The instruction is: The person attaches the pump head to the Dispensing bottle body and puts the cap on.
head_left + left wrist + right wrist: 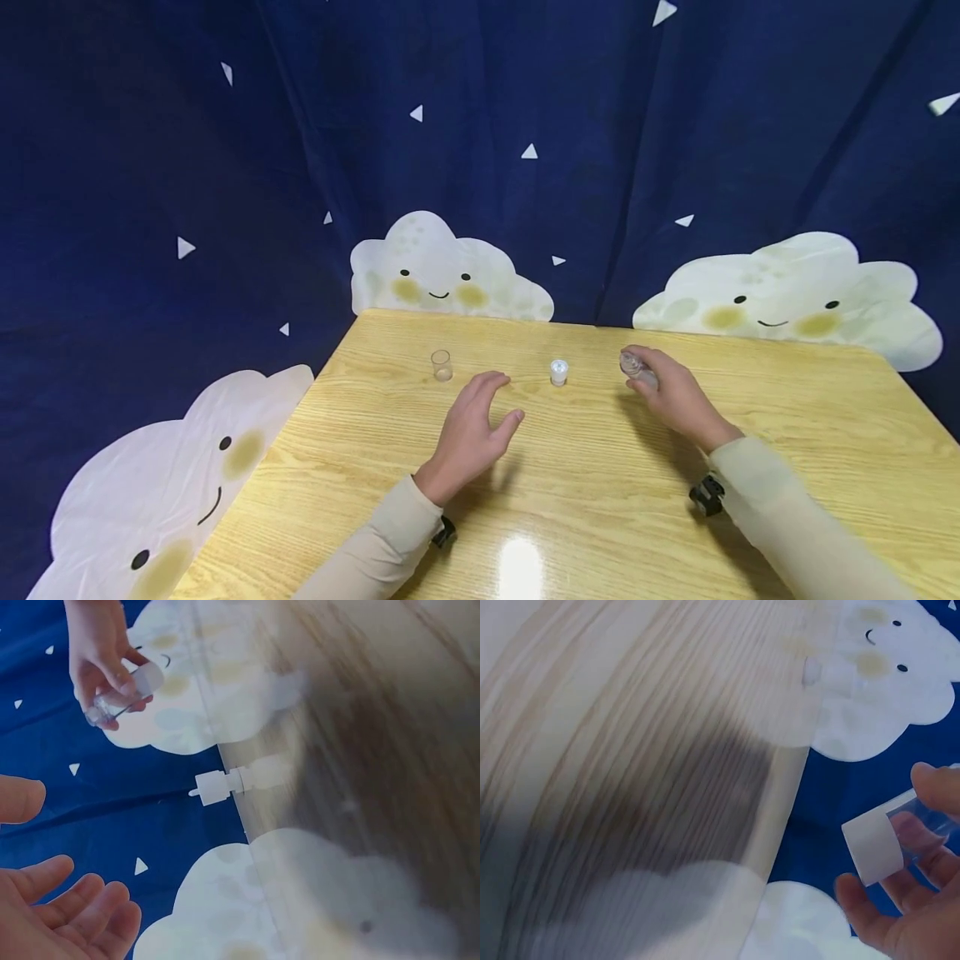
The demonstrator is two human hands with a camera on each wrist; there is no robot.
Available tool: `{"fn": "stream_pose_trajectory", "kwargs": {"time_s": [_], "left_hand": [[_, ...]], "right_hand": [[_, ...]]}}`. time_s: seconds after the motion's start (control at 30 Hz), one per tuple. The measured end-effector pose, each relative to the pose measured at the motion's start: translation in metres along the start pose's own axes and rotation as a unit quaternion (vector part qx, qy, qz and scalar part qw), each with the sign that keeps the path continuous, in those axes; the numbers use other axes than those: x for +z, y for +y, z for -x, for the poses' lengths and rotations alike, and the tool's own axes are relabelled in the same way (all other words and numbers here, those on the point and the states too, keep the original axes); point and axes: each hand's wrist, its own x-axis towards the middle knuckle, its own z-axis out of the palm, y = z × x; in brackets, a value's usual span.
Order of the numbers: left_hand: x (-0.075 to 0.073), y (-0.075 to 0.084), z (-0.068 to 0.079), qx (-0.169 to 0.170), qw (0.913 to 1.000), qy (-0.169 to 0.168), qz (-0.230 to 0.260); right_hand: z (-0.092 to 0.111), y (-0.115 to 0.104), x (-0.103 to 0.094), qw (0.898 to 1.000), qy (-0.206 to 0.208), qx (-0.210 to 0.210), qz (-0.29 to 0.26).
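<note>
My right hand (671, 392) grips a small clear bottle (639, 369) at the right, above the table. Its white end (874, 847) shows in the right wrist view, and the clear part lies between thumb and fingers. Thumb and fingers spread apart, my left hand (468, 429) hovers over the table with nothing in it. Just beyond its fingers, between the two hands, stands a small white cap-like piece (558, 372); the left wrist view shows a thin tip on this white piece (213, 787). Left of it stands a clear cup (442, 367).
A light wooden table (585, 500) carries everything. Behind and at the left hangs a dark blue curtain (480, 167) with white triangles and smiling clouds (450, 250), meeting the table's back edge. Bright light reflects off the table's near side.
</note>
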Motion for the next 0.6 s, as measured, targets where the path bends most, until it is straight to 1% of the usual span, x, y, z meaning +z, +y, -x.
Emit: {"fn": "stream_pose_trajectory", "kwargs": {"time_s": [0.13,0.23,0.43,0.6], "left_hand": [[-0.001,-0.001,-0.002,0.002,1.0,0.006,-0.005],[0.0,-0.002,-0.004,0.004,0.9999,0.012,-0.006],[0.002,-0.003,-0.009,0.0,1.0,0.003,0.002],[0.003,-0.002,-0.015,-0.011,0.9998,-0.011,0.011]], "right_hand": [[-0.001,-0.008,0.006,1.0,0.006,-0.02,0.001],[-0.002,-0.01,0.01,0.999,0.001,-0.035,0.003],[-0.001,-0.017,0.016,0.998,-0.003,-0.058,0.01],[-0.002,-0.025,0.019,0.998,-0.027,-0.057,0.005]]}}
